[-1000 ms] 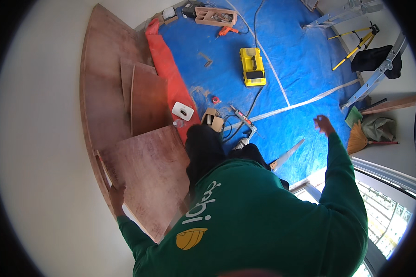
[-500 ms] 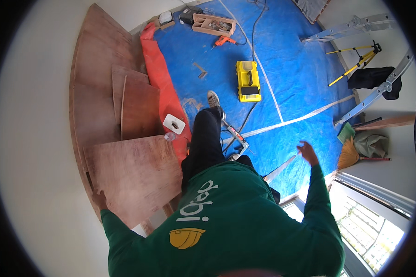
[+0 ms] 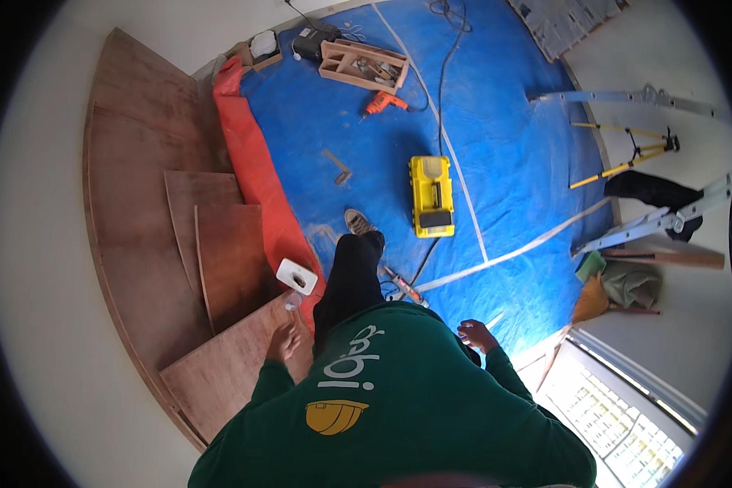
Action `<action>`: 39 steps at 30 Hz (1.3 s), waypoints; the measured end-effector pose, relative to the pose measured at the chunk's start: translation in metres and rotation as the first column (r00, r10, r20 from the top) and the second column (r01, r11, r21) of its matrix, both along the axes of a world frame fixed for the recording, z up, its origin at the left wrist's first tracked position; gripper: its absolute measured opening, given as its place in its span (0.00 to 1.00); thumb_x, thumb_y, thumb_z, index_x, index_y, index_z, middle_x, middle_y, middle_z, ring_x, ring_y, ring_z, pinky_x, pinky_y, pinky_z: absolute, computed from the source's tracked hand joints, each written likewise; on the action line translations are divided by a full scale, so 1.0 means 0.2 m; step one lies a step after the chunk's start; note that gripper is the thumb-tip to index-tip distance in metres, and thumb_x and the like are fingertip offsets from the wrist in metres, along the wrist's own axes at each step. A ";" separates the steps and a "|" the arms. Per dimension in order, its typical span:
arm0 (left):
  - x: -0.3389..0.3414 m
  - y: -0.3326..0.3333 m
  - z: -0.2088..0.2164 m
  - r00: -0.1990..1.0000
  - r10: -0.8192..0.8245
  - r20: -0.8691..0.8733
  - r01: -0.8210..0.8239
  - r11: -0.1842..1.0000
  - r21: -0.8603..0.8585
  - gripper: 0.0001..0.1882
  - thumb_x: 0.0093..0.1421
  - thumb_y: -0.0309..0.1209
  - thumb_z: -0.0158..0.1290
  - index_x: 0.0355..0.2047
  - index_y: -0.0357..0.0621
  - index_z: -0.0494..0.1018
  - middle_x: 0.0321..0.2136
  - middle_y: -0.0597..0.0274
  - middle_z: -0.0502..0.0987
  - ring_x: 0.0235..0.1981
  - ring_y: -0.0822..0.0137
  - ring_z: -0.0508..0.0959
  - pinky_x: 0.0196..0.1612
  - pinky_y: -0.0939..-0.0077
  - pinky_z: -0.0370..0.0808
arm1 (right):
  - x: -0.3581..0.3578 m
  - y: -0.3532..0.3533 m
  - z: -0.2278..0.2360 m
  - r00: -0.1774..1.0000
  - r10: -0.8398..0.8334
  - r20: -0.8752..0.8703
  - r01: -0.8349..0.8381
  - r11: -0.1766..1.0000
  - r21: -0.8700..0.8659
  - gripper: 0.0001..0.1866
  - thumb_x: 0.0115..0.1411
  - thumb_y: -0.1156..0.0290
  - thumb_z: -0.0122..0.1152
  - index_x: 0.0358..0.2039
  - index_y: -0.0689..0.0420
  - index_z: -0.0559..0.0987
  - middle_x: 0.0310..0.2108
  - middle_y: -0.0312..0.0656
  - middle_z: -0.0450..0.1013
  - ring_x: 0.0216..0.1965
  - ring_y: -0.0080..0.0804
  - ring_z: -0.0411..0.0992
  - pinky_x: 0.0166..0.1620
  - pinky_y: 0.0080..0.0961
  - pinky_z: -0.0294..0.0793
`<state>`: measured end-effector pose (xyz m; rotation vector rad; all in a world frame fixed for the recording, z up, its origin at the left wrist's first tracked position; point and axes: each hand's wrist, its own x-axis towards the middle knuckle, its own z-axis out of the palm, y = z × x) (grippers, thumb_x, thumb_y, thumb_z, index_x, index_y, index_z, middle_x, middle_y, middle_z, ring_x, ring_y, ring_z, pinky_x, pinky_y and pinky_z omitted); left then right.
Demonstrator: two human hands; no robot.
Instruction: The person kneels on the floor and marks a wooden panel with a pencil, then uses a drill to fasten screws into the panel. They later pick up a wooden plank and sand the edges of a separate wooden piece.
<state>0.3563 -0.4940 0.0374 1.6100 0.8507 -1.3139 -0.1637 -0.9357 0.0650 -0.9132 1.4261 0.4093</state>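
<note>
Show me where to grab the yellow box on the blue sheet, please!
Probably by the dark narrow bar that looks like a handle, in the middle of the yellow box. Come from straight above and grip across its long sides: the box lies flat, and nothing covers the bar. I can't tell how much room is underneath it.

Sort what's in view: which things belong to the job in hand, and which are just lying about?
Likely the job:
nearest wooden board, by the left hand

Apparently lying about:
yellow toolbox
orange drill
wooden tool tray
yellow tripod
</note>
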 end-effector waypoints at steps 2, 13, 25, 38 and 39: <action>0.29 -0.43 -0.01 0.860 -0.394 0.325 0.489 0.820 -0.298 0.18 0.72 0.44 0.61 0.56 0.52 0.77 0.38 0.68 0.77 0.36 0.74 0.76 0.40 0.74 0.77 | 0.26 -0.31 0.10 0.993 0.026 -0.111 -0.029 0.999 -0.022 0.28 0.66 0.60 0.73 0.63 0.53 0.75 0.39 0.39 0.83 0.33 0.31 0.83 0.28 0.33 0.76; 1.60 -1.02 0.18 0.523 -0.106 0.845 0.278 0.959 -0.051 0.25 0.70 0.39 0.61 0.62 0.38 0.76 0.44 0.62 0.82 0.36 0.72 0.79 0.41 0.74 0.78 | 1.47 -1.59 0.62 0.964 0.266 -0.004 -0.226 0.809 -0.542 0.30 0.66 0.60 0.69 0.63 0.65 0.77 0.42 0.51 0.83 0.37 0.37 0.84 0.39 0.35 0.81; 1.05 -1.95 0.29 0.694 -0.320 0.645 0.480 0.873 -0.083 0.32 0.68 0.40 0.64 0.67 0.40 0.71 0.53 0.49 0.82 0.55 0.61 0.82 0.58 0.64 0.78 | 2.69 -2.21 0.20 0.596 0.798 -0.086 -0.745 0.510 -0.429 0.32 0.67 0.56 0.67 0.65 0.63 0.76 0.50 0.57 0.81 0.48 0.47 0.82 0.52 0.41 0.81; 1.19 -4.05 -0.17 0.605 -0.274 0.748 0.688 0.653 -0.317 0.22 0.70 0.46 0.61 0.57 0.47 0.82 0.58 0.57 0.83 0.70 0.48 0.73 0.76 0.49 0.60 | 4.28 -3.19 -1.24 0.498 0.852 -0.165 -0.778 0.354 -0.519 0.36 0.66 0.51 0.67 0.61 0.71 0.74 0.56 0.68 0.77 0.59 0.65 0.77 0.61 0.51 0.76; 1.20 -4.13 -0.26 0.613 -0.195 0.766 0.653 0.670 -0.352 0.19 0.70 0.45 0.61 0.54 0.47 0.83 0.56 0.58 0.84 0.69 0.49 0.74 0.76 0.48 0.60 | 4.40 -3.25 -1.37 0.589 0.790 -0.173 -0.748 0.451 -0.488 0.37 0.65 0.51 0.69 0.60 0.72 0.74 0.54 0.68 0.79 0.56 0.65 0.79 0.57 0.51 0.79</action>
